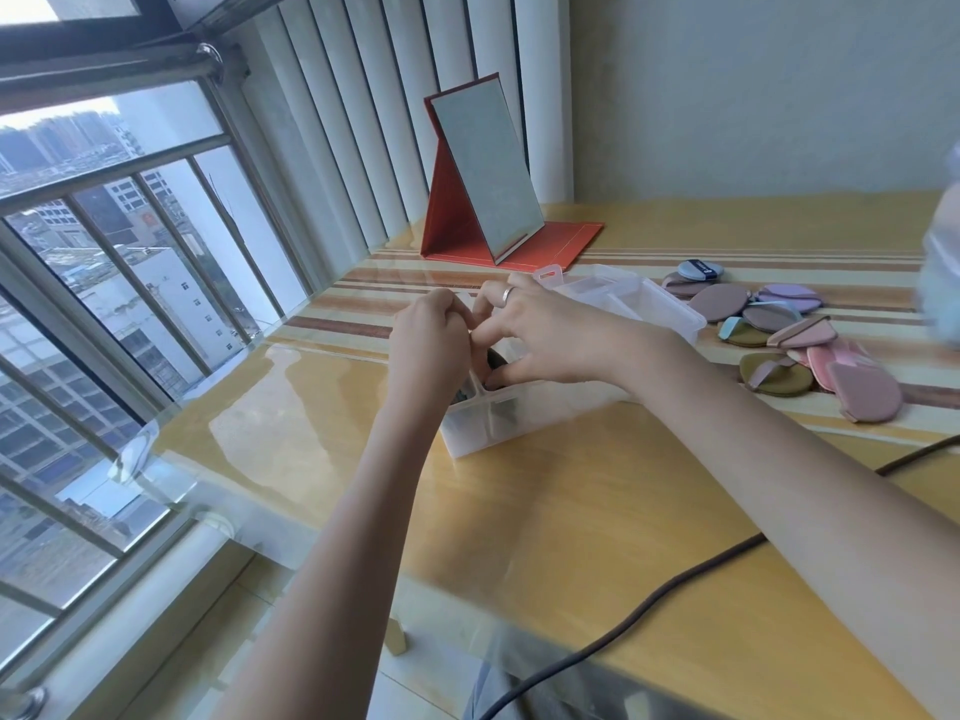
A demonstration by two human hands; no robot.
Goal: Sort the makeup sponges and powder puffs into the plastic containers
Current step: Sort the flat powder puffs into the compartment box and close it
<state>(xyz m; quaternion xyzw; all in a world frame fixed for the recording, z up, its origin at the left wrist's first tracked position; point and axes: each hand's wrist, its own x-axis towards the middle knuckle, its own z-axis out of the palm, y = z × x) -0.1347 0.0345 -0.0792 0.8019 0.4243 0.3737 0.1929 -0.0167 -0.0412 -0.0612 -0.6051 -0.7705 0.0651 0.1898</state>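
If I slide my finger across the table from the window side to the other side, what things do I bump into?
Left hand → right hand, both over the clear plastic container → the pile of powder puffs → a blurry pale thing at the edge, too blurred to name.

A high-rise home: a dressing table (571, 511) with folding mirror (488, 174) beside a barred window (104, 283) overlooking city blocks.

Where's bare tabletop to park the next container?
Free: the near table between plastic container and black cable; also left of it toward the window. Crowded: right, the puff pile; behind, the mirror.
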